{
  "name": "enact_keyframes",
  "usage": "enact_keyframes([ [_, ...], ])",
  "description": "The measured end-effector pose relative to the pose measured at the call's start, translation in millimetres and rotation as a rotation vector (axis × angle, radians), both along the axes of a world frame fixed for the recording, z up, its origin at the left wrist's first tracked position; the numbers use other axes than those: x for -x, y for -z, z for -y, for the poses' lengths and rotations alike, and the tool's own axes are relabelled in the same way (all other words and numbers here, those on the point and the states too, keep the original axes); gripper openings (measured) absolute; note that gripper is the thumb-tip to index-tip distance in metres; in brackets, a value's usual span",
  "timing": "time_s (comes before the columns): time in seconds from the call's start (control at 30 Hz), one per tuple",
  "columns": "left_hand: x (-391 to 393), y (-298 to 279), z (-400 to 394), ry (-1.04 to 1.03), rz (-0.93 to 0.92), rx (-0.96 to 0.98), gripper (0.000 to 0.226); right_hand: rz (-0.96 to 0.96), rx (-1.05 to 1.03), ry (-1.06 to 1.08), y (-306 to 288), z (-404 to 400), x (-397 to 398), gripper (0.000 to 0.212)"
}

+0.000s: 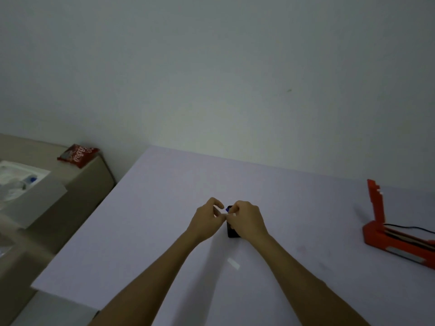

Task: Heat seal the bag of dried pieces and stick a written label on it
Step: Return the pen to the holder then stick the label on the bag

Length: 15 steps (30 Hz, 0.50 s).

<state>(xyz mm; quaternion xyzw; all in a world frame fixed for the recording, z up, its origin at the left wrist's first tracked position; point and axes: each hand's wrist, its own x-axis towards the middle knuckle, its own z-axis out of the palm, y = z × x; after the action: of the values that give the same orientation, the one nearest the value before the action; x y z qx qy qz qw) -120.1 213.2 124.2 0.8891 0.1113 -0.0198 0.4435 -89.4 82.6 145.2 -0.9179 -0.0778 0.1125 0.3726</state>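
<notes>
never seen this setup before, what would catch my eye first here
Two hands meet mid-table: the left hand and right hand pinch something small and white above a small dark object. At the table's right edge stands a bright red heat sealer with its arm raised. A red snack packet lies on the beige surface far left.

A plain grey-white wall stands behind a wide pale purple table. The light is dim.
</notes>
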Motion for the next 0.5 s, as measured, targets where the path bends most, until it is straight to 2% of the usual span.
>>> enact_keyframes([
  [0.07,2.0,1.9,1.0,-0.041,0.113,-0.088,0.022,-0.020,-0.011,0.020,1.2,1.5,-0.1,0.015],
  [0.2,8.9,2.6,6.8,0.000,0.289,-0.195,0.008,-0.105,-0.059,0.083,2.4,4.8,-0.9,0.010],
  [0.37,15.2,4.7,12.8,0.014,0.283,-0.121,0.014,-0.347,-0.319,0.246,1.2,7.5,0.4,0.013],
  [0.5,19.4,6.6,13.7,-0.012,0.268,-0.109,0.022,-0.426,-0.427,0.292,-1.7,7.3,2.9,0.013],
])
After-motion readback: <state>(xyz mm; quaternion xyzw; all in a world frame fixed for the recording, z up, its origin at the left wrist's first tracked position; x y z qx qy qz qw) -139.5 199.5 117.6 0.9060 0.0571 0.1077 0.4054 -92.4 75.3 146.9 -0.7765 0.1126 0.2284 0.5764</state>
